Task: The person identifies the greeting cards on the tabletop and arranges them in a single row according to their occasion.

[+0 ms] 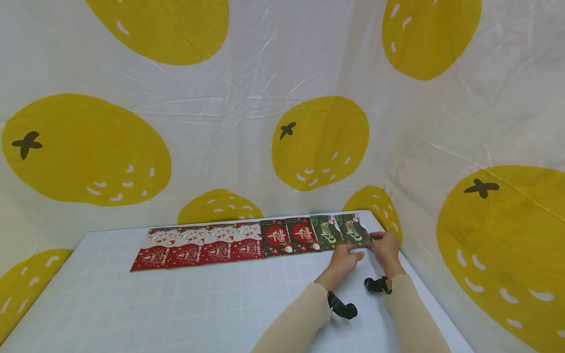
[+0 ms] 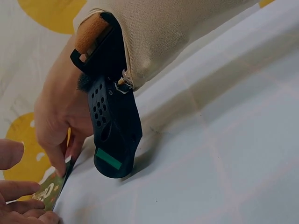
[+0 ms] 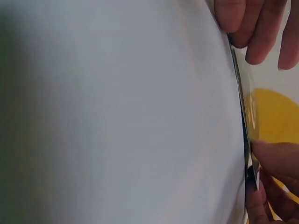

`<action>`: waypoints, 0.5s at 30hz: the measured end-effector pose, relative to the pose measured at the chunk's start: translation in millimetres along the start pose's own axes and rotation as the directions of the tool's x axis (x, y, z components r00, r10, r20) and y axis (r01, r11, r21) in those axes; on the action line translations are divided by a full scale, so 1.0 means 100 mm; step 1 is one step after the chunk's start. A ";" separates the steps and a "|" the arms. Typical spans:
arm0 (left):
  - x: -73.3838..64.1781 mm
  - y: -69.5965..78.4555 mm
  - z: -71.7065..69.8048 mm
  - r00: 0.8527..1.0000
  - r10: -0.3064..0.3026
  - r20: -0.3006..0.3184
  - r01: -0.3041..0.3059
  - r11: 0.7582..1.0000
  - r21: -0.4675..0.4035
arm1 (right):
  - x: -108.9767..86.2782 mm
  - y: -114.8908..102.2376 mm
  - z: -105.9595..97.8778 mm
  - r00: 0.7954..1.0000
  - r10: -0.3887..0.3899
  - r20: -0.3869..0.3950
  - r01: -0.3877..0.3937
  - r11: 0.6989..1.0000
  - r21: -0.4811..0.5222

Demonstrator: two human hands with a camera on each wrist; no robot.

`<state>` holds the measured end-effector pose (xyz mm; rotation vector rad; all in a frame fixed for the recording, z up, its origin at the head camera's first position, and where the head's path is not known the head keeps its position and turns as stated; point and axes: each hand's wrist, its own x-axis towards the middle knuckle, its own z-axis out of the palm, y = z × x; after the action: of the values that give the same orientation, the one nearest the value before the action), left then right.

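A green Christmas card (image 1: 353, 229) with pale lettering lies at the right end of a row of cards, near the table's far right corner. My left hand (image 1: 342, 263) rests its extended fingers at the card's near edge. At the near right corner, my right hand (image 1: 385, 249) pinches the card between thumb and fingers. In the right wrist view, that corner stands slightly off the table, with the right thumb (image 3: 278, 158) on top and fingers below. Left of it lies a second green card (image 1: 326, 233).
Two dark cards (image 1: 303, 234) with red circles continue the row leftward, followed by several red-and-white cards (image 1: 212, 245). The white table (image 1: 176, 309) has a faint grid. A curtain (image 1: 247, 147) printed with yellow fruit hangs behind and at the right.
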<state>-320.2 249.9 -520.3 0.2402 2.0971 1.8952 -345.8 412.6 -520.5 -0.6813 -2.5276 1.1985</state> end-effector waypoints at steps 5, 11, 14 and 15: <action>-0.01 -0.01 -0.01 1.000 0.011 -0.003 -0.011 0.999 0.033 | 0.01 0.00 0.03 1.000 0.008 -0.015 -0.009 0.999 -0.032; -0.02 -0.03 -0.02 0.999 0.032 0.002 -0.032 0.999 0.042 | 0.01 0.01 0.04 0.999 -0.020 -0.028 0.018 0.997 -0.072; -0.02 -0.03 -0.03 0.999 0.032 0.006 -0.032 0.999 0.035 | 0.01 0.01 0.04 0.999 -0.024 -0.024 0.022 0.997 -0.077; -0.02 -0.03 -0.03 0.999 0.035 0.007 -0.035 0.999 0.037 | 0.01 0.01 0.04 0.999 -0.025 -0.024 0.023 0.997 -0.078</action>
<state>-319.2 246.2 -523.3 0.2925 2.1391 1.8742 -348.0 411.2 -523.9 -0.6776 -2.5656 1.0826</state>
